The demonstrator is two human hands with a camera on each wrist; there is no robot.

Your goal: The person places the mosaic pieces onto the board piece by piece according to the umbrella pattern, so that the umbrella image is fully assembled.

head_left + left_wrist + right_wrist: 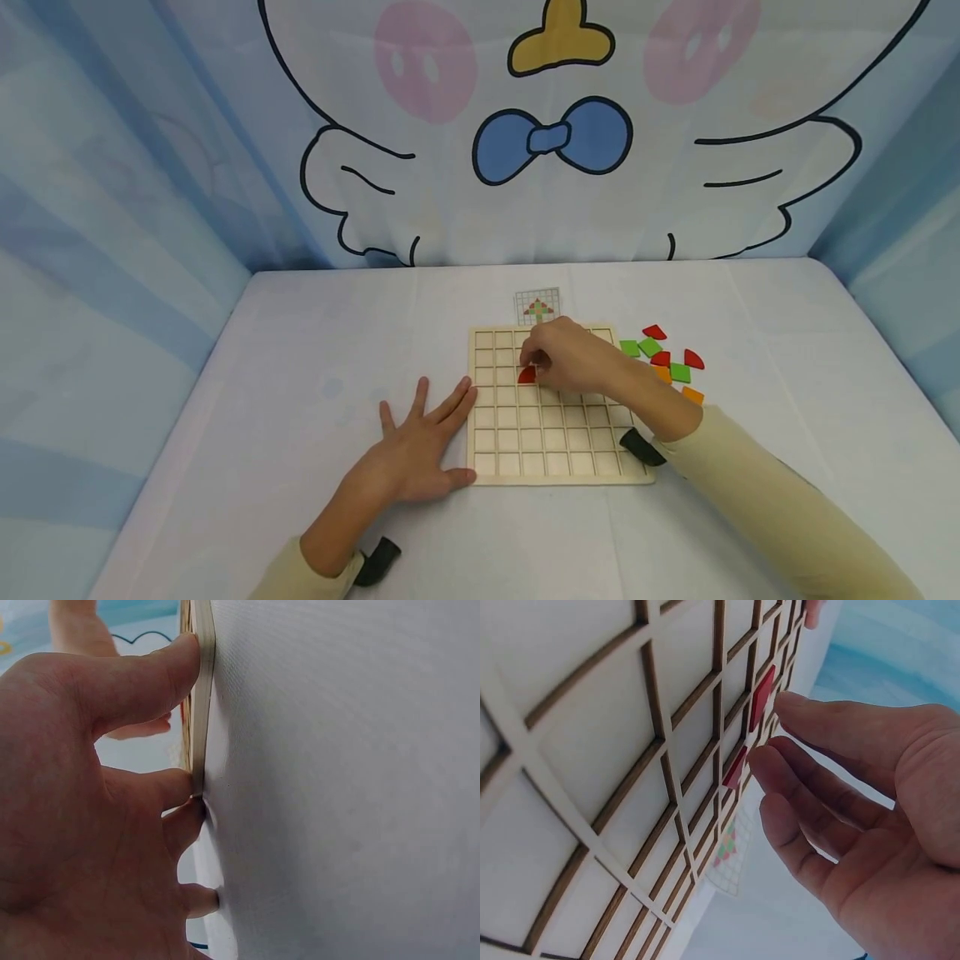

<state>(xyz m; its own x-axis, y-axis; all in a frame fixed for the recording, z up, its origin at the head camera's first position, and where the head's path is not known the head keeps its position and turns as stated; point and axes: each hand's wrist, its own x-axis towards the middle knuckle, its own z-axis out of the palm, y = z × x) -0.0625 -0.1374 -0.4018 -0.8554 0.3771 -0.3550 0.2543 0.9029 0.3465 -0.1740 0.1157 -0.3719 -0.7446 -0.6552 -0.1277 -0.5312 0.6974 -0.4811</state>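
Note:
A wooden grid board (531,440) lies on the table. My left hand (412,457) is spread flat at its left side, with thumb and fingertips touching the edge. Over the upper part of the board is my right hand (576,358), its thumb and fingers loosely bent. In the right wrist view, the thumb and fingertips are apart with nothing seen between them. Just beyond them are two red pieces on the grid: an upper red piece (763,696) by the thumb and a lower red piece (736,768) by a fingertip. The head view shows one rounded red piece (527,375); the hand covers nearby cells.
Right of the board lie loose red, green and orange pieces, among them a green square (680,372), a red piece (693,359) and an orange piece (692,395). Behind the board is a small pattern card (537,307). A printed curtain (551,217) hangs behind the table.

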